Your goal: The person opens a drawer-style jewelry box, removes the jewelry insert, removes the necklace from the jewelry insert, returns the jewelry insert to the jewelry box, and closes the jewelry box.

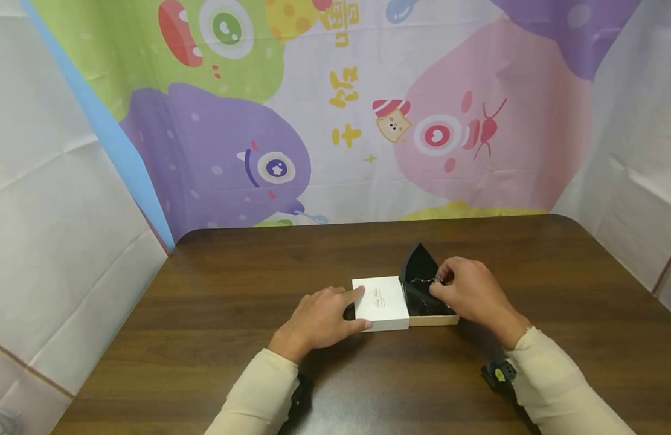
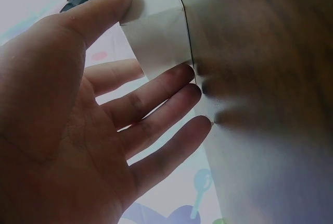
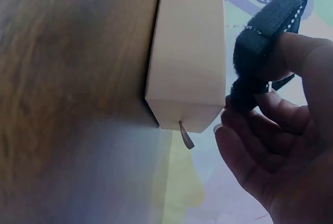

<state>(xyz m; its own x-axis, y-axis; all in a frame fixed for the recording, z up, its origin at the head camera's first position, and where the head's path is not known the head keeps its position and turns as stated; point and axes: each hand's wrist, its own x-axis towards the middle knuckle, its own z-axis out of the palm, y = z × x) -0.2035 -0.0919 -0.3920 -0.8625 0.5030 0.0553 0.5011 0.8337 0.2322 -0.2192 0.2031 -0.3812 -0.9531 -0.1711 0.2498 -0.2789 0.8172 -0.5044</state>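
Note:
A white lidded box (image 1: pixel 381 296) with small lettering lies on the table, its cream drawer (image 1: pixel 434 321) slid out to the right. My left hand (image 1: pixel 321 317) rests at the box's left end, index finger on top and thumb at the near corner. The other fingers (image 2: pixel 156 96) lie straight by its end. Over the drawer, my right hand (image 1: pixel 471 290) pinches a thin silver chain (image 1: pixel 420 280) at its fingertips. A black velvet liner (image 1: pixel 419 263) rises folded beside these fingers, with more chain along its edge in the right wrist view.
A small ribbon tab (image 3: pixel 186 136) sticks out of the drawer's end. The brown wooden table (image 1: pixel 232 284) reaches to a cartoon-printed curtain (image 1: pixel 346 181) at the back. Pale cloth walls (image 1: pixel 58 151) stand on both sides.

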